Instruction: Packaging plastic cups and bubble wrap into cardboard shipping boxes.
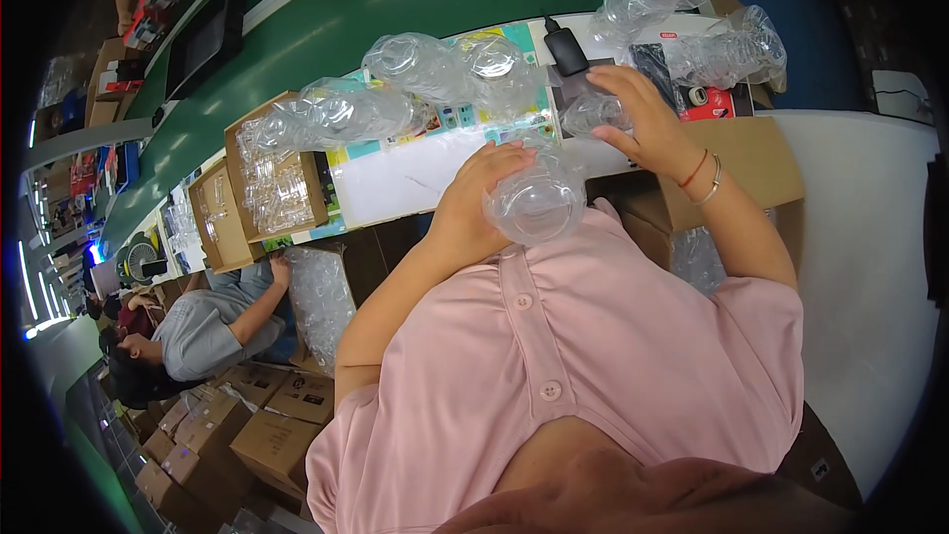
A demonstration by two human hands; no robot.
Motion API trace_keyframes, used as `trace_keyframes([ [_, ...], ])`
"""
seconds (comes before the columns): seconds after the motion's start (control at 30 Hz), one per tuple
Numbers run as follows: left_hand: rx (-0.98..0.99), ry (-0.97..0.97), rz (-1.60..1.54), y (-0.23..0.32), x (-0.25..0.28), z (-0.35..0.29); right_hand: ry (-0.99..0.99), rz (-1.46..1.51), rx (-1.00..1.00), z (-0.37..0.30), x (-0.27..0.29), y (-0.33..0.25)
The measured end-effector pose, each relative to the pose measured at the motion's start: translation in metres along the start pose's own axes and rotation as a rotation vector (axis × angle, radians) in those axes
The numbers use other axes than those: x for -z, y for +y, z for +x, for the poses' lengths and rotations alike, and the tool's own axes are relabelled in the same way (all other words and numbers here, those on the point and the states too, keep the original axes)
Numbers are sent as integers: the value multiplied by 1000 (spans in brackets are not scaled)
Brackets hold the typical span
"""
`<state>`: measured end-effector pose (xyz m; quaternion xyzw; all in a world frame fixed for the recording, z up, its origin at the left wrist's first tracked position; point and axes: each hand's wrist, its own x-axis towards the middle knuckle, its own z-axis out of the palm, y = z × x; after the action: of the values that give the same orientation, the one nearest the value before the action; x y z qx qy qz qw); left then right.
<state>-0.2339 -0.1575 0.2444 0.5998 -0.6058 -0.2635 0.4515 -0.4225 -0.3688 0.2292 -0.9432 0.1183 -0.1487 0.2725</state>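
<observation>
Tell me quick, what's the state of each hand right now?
Left hand: holding clear, round plastic packaging.
Right hand: open, beside a clear, rounded plastic piece; contact unclear.

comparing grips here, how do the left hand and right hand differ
The left hand curves against a clear plastic container; the right hand is spread open beside another clear piece. The right hand has a red cord at its wrist; the left hand shows none. Both are ungloved.

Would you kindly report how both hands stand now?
Left hand holds clear round plastic container. Right hand open beside clear plastic piece, contact unclear. Black rectangular device just beyond, not visibly blocking.
</observation>
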Motion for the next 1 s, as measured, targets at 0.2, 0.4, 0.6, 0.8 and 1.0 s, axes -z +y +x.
trace_keyframes([
  [0.2,146,-3,-90,14,3,-2,29,416,237,20,32,-80],
  [0.4,290,-24,-147,24,9,-3,52,327,343,24,22,-107],
  [0.6,257,-8,-123,24,12,-3,105,387,325,25,19,-113],
  [0.8,230,21,-95,26,13,-3,101,418,287,26,22,-116],
  [1.0,154,48,-26,25,14,-3,89,387,216,26,27,-119],
])
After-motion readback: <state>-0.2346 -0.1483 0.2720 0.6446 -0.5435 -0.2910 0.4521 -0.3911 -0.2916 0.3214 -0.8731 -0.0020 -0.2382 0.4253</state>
